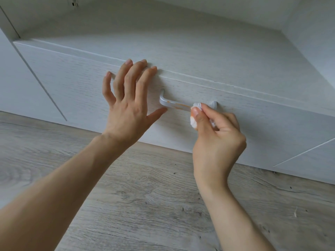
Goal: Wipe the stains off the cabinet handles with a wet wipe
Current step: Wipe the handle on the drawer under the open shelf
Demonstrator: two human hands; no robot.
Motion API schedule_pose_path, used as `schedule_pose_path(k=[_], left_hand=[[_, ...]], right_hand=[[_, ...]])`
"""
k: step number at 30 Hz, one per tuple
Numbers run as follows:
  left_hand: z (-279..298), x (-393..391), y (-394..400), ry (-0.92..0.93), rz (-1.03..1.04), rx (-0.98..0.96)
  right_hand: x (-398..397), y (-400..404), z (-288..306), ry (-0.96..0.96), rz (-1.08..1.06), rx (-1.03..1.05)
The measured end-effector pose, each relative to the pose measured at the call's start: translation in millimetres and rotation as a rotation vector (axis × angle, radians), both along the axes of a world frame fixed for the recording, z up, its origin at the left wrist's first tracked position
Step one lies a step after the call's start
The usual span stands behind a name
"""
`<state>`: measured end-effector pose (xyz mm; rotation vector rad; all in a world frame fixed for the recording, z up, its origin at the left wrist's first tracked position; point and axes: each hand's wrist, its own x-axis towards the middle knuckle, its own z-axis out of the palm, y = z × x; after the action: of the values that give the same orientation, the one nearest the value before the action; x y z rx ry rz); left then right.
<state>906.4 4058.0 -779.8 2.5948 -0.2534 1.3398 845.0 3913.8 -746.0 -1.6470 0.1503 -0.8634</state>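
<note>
**Wiping an orange stain off a drawer handle**

A person crouches before a pale white cabinet (199,57) that fills the upper half of the frame, above a grey wood-grain floor (145,196). In the centre sits 1 silver bar handle (171,102) on a drawer front (72,84), streaked with an orange stain (181,105) along its middle.

The left hand (126,98), left of centre, lies flat and spread on the drawer front, fingertips reaching the drawer's top edge, thumb stretched toward the handle's left end. Its grip is released; it holds nothing and seems to brace the drawer.

The right hand (215,134), right of centre, has its grip pinched around a bunched white wet wipe (194,113), pressed against the right part of the bar. The wipe already shows orange smears.

To do this stroke well, I would judge: keep the left palm firm so the drawer cannot slide, draw the wipe leftward along the whole bar, wrap it around to reach the underside, and turn to a clean patch so the stain lifts rather than spreads.
</note>
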Motion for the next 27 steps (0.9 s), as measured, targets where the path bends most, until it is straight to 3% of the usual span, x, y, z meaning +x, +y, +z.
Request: schedule_pose_path(k=[3, 9, 14, 18, 21, 25, 27], left_hand=[[1.2, -1.8, 2.1, 0.012, -0.001, 0.009], [3.7, -3.9, 9.5, 0.048, -0.023, 0.06], [2.1, -3.5, 5.7, 0.04, -0.006, 0.04], [2.1, -3.5, 4.2, 0.034, -0.011, 0.019], [2.8, -3.6, 6.1, 0.031, -0.005, 0.038], [4.5, -5.4, 9.2, 0.065, -0.015, 0.053], [5.3, -6.5, 10.3, 0.079, -0.027, 0.062]], right_hand=[[-0.5, 1.5, 0.4, 0.002, -0.042, 0.123], [-1.9, -12.9, 1.4, 0.011, -0.093, 0.166], [-1.0, -3.3, 1.8, -0.023, -0.08, -0.02], [3.0, 0.0, 1.8, -0.009, -0.066, 0.038], [1.4, 9.7, 4.1, -0.001, -0.006, -0.08], [2.1, 14.4, 3.3, 0.02, -0.043, -0.009], [0.2, 15.5, 6.7, 0.047, 0.003, -0.068]])
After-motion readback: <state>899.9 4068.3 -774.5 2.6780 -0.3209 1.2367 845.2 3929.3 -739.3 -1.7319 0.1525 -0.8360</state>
